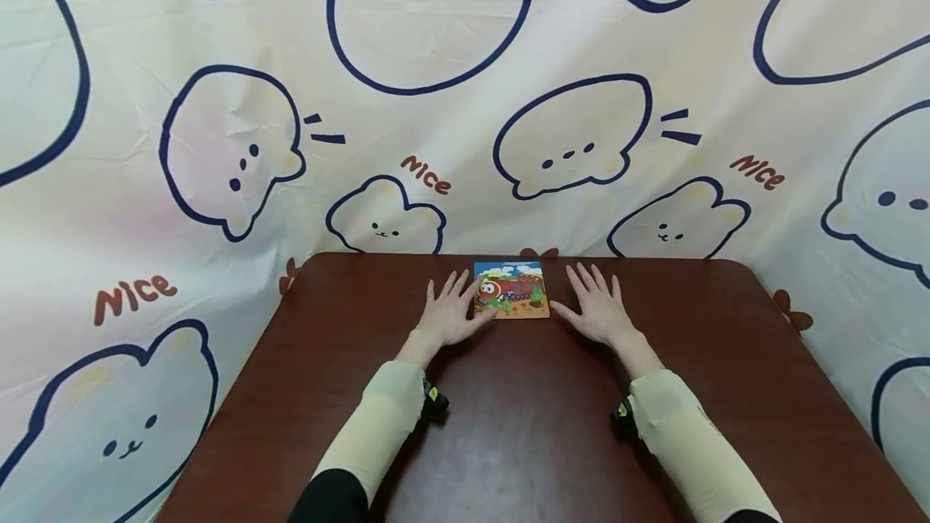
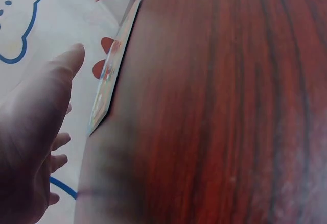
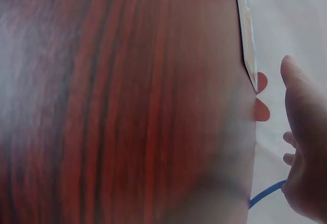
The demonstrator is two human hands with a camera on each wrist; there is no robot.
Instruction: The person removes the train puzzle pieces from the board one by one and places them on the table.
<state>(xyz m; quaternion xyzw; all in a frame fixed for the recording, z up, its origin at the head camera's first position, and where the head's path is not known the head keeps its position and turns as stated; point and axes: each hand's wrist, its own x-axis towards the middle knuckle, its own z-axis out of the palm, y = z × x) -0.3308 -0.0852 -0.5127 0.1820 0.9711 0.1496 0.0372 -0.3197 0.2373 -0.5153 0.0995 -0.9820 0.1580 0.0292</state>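
Note:
A square picture board with a colourful cartoon print (image 1: 512,290) lies flat near the far edge of the table. On its left side is my left hand (image 1: 446,315), fingers spread and straight, its thumb overlapping the board's lower left corner in the head view. My right hand (image 1: 599,309) is on the other side, also with fingers extended, its thumb tip just off the board's right edge. Both wrist views show the board (image 2: 115,71) edge-on as a thin slab. Neither hand grips anything.
The dark brown wooden table (image 1: 508,442) has rounded far corners. Behind and beside it hangs a pale cloth (image 1: 465,127) printed with blue-outlined cartoon animals. A small black device (image 1: 434,402) sits at the left wrist, and another black device (image 1: 622,418) at the right.

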